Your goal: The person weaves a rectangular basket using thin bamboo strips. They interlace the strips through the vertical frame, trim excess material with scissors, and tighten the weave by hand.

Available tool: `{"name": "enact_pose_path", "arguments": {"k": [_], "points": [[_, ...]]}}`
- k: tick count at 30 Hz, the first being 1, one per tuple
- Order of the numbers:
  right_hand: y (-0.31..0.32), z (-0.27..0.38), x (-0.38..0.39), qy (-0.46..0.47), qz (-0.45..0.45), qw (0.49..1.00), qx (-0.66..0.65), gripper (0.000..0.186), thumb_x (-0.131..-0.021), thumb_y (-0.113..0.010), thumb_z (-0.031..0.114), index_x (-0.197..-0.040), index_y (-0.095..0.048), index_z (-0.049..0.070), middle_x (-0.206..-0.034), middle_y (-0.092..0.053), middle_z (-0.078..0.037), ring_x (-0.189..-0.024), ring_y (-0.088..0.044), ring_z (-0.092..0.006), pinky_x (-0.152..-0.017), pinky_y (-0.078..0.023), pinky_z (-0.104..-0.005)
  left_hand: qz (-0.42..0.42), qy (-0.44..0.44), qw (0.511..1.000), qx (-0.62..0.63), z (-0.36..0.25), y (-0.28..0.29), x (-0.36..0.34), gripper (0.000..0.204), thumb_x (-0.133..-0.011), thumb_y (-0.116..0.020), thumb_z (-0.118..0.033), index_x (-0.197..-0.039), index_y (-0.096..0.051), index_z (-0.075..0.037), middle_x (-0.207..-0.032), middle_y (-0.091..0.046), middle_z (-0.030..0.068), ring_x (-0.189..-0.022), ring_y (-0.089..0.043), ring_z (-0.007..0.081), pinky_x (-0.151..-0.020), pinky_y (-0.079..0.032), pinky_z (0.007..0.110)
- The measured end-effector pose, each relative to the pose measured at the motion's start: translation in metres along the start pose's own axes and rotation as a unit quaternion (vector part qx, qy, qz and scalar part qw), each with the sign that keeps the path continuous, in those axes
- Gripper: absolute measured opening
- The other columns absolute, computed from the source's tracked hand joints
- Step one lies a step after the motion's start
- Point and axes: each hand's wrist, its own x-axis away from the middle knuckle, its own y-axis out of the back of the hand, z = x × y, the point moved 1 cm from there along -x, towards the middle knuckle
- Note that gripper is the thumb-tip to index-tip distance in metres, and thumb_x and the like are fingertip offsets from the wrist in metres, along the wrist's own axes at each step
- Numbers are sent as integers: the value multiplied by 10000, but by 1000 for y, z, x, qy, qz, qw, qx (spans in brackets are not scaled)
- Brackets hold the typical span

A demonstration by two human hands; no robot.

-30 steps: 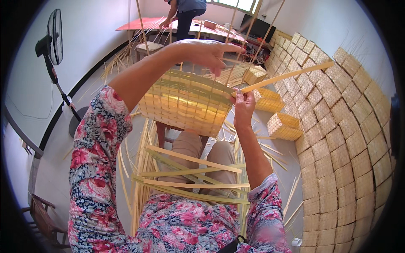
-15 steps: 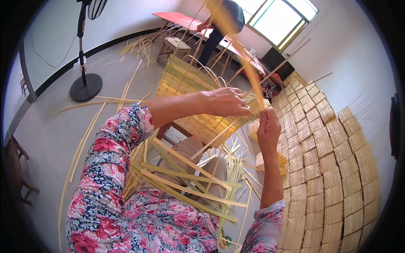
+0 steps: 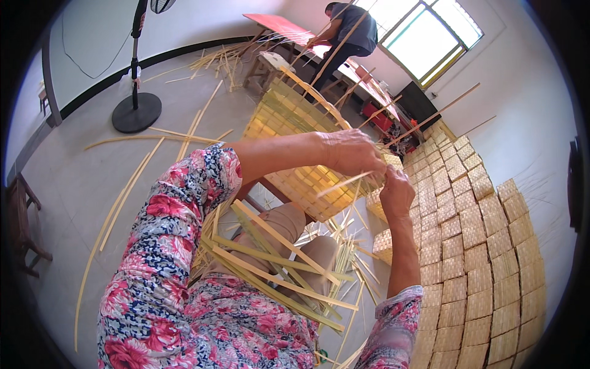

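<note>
A yellow-green basket [image 3: 292,175] of woven bamboo strips stands tilted in front of my knees, long uprights rising from its rim. My left hand [image 3: 353,152] reaches across its right corner, fingers closed on a bamboo strip, mostly hidden beneath them. A pale strip end [image 3: 342,184] sticks out below that hand. Close by, my right hand [image 3: 397,192] pinches a bamboo strip near my left fingertips; its short held part barely shows. A wide strip [image 3: 316,95] curves along the far rim. Several loose bamboo strips [image 3: 276,258] lie across my lap.
Stacked woven pieces [image 3: 485,264] fill the right side against the wall. A standing fan [image 3: 136,114] and a wooden chair [image 3: 27,227] are at left. Behind the basket, a person [image 3: 353,34] bends over a red-topped table [image 3: 279,27], with a stool [image 3: 264,69] nearby. Strips lie on the floor.
The long strip in my right hand has swung down from the air toward the basket's rim. My hands have come together at the corner. The view has shifted slightly.
</note>
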Motion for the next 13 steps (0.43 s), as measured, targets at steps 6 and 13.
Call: {"name": "enact_pose_path", "arguments": {"k": [6, 13], "points": [[3, -1, -2, -14, 11, 999, 42, 266, -843, -554, 49, -1097, -599, 117, -874, -639, -101, -882, -629, -306, -796, -450, -447, -516, 141, 843, -61, 49, 72, -20, 580, -772, -800, -372, -1189, -568, -43, -1145, -626, 146, -1099, -565, 325, -945, -447, 431], [-57, -31, 33, -180, -157, 940, -242, 105, -903, -522, 84, -981, -593, 83, -872, -629, -141, -817, -585, -334, -719, -386, -463, -602, 211, 765, -87, 92, 78, 4, 470, -863, -721, -230, -1249, -563, -14, -1194, -602, 189, -1144, -553, 339, -977, -440, 417]]}}
